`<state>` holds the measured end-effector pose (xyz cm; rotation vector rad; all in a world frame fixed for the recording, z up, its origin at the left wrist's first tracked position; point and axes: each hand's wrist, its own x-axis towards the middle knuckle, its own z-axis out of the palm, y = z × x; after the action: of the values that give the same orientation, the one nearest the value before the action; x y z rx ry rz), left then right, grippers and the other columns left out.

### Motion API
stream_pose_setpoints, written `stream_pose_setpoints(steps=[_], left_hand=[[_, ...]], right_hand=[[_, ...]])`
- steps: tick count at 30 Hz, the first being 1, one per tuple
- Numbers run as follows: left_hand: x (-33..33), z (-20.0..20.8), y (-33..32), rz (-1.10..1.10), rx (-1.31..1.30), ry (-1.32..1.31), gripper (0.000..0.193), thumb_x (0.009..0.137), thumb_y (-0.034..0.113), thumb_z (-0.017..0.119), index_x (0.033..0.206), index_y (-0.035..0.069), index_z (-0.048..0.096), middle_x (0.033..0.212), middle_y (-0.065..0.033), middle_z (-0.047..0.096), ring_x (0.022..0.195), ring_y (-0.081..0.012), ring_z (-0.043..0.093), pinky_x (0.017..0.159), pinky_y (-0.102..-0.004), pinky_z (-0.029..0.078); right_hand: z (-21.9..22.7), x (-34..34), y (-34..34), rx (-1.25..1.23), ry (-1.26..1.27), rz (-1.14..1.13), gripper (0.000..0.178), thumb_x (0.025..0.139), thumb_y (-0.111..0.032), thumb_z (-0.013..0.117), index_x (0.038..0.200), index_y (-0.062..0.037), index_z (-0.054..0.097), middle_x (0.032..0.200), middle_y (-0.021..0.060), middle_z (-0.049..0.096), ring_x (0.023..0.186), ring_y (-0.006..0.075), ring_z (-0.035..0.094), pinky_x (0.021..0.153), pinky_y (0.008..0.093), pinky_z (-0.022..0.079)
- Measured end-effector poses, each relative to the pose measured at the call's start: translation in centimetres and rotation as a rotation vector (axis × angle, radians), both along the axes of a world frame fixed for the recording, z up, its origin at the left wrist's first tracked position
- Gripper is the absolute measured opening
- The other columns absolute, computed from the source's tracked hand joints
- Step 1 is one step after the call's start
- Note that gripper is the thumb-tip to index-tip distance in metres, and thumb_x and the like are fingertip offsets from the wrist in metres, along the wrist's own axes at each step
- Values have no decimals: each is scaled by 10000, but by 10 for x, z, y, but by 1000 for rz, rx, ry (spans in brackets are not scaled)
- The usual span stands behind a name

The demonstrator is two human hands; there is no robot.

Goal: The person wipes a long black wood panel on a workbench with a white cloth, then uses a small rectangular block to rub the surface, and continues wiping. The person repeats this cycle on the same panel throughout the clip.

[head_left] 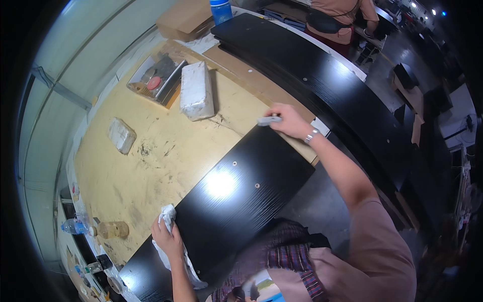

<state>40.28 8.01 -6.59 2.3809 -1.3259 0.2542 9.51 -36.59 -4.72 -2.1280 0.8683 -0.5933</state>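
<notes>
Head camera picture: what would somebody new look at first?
Probably the shiny black board across the middle, with its bright glare. Next, perhaps the white cloth in the left hand, lower left, and the big white block on the yellowish table, above the middle.

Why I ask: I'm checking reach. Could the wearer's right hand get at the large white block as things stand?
Likely yes: nothing seems to stand between the right hand and the large white block, though the fingers hold a small grey piece that may need setting down.
</notes>
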Motion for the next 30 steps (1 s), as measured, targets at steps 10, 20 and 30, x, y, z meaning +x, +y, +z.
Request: stream_pose_setpoints(steps=[10,20,30], left_hand=[[-3,6,-7,-10,-2,30,393,852,62,662,1224,-38,585,1269,-225,589,1151,-436,551,995,-505,432],[-3,1,0,2,-15,26,380,875,60,654,1231,-49,580,1296,-229,586,1159,-434,552,1006,-491,434],[10,-10,8,15,10,-11,382,909,98,640,1255,-46,564,1308,-233,573,1186,-433,538,1033,-493,417]], right_hand=[[1,2,-4,54,-35,83,285,748,-106,695,1017,-21,734,950,130,688,892,259,646,824,353,517],[24,-194,125,153,206,-48,283,738,-23,675,1017,7,708,964,82,657,902,184,637,819,302,495],[8,-141,210,-51,32,-257,263,719,-2,704,977,-55,694,976,91,661,894,309,643,766,375,543]])
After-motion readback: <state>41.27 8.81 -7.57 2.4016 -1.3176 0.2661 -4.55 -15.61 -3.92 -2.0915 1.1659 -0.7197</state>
